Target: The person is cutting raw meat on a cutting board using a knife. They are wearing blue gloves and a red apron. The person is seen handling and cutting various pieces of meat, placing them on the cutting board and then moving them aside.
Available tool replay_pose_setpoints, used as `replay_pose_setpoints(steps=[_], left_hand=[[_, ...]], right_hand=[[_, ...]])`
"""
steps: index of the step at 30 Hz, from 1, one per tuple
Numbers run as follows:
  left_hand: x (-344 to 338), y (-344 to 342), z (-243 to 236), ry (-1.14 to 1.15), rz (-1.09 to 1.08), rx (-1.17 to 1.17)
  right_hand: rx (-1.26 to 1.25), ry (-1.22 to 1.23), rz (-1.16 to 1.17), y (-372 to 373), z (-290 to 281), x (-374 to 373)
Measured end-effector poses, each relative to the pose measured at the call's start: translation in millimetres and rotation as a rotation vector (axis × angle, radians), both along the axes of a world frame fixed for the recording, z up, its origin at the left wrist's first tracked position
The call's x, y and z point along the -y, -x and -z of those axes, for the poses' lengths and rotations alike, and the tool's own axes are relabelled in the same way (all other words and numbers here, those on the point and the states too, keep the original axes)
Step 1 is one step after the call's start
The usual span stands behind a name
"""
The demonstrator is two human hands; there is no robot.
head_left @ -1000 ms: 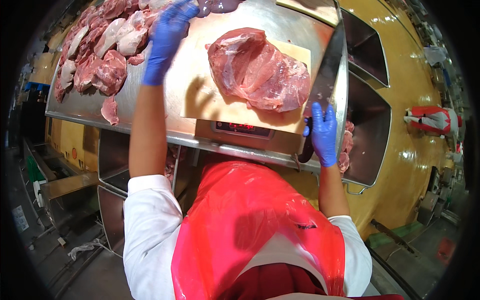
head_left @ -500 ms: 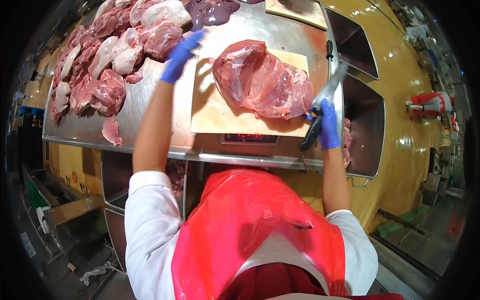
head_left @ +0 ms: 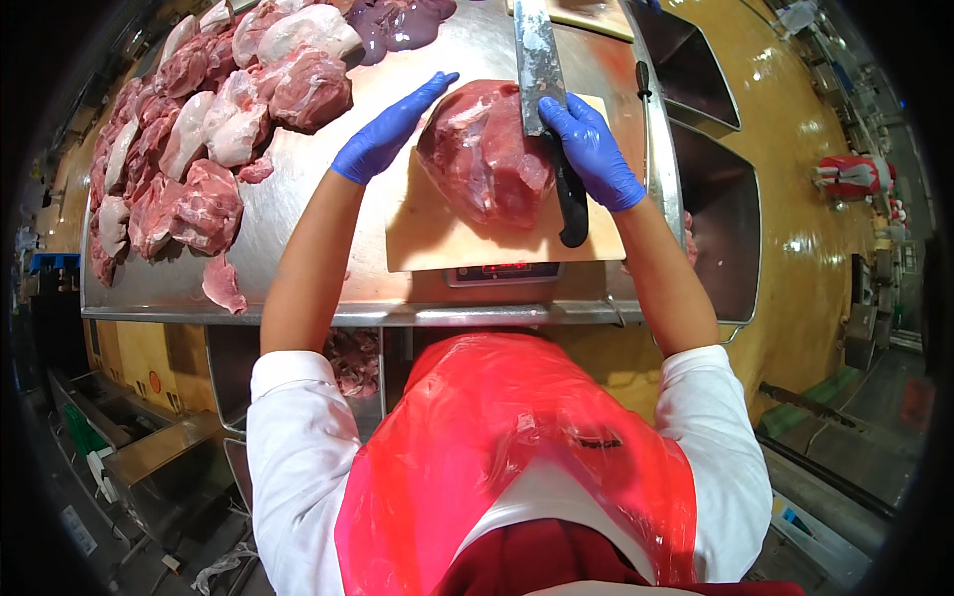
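Note:
A large piece of raw meat [head_left: 484,164] sits on a pale cutting board [head_left: 422,243], its right part bunched up. My left hand [head_left: 390,131] is at the meat's left side, fingers stretched out and holding nothing; whether the fingertips touch the meat I cannot tell. On the other side, my right hand [head_left: 593,151] grips a knife [head_left: 540,60] with a broad blade and black handle. The thumb lies by the blade's base, the blade points away from me, and the handle hangs toward me. The knife covers the meat's right edge.
Many raw meat pieces [head_left: 204,194] are heaped on the steel table [head_left: 298,253] at left, with dark liver-like organs [head_left: 397,30] behind. A scale [head_left: 505,274] shows under the board's near edge. A black-handled rod [head_left: 644,79] lies right. Steel bins [head_left: 715,189] stand beyond the right edge.
My right hand has swung the knife from the table's right edge in to the meat, blade now pointing away. My left hand has come closer. The meat's right part has been pushed inward.

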State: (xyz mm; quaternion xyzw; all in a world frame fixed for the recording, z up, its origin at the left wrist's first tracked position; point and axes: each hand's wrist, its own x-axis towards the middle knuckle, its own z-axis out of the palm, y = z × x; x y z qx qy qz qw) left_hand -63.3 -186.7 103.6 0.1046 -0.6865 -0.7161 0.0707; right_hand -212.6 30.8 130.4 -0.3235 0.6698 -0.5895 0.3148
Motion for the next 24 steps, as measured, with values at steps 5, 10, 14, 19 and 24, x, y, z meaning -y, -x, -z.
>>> replay_pose_setpoints(steps=[5,10,14,19,24], left_hand=[[-78.2,24.6,-51.6,0.974,-0.122,-0.012],[-78.8,47.0,-7.3,1.479,-0.057,0.033],[-58.4,68.4,-43.3,1.284,0.249,0.190],[-52.0,105.0,-72.3,1.177,0.504,0.502],[-67.9,129.4,-77.4,1.262,0.580,0.636]], right_hand=[[0.382,0.206,0.182,21.9,19.2,-16.5],[0.504,0.317,0.344,49.2,44.6,-58.2],[0.032,-0.166,0.325,51.5,62.0,-169.6],[-0.809,-0.350,-0.332,-1.8,49.2,-248.4],[-0.996,-0.173,-0.424,-22.2,21.9,-107.0]])
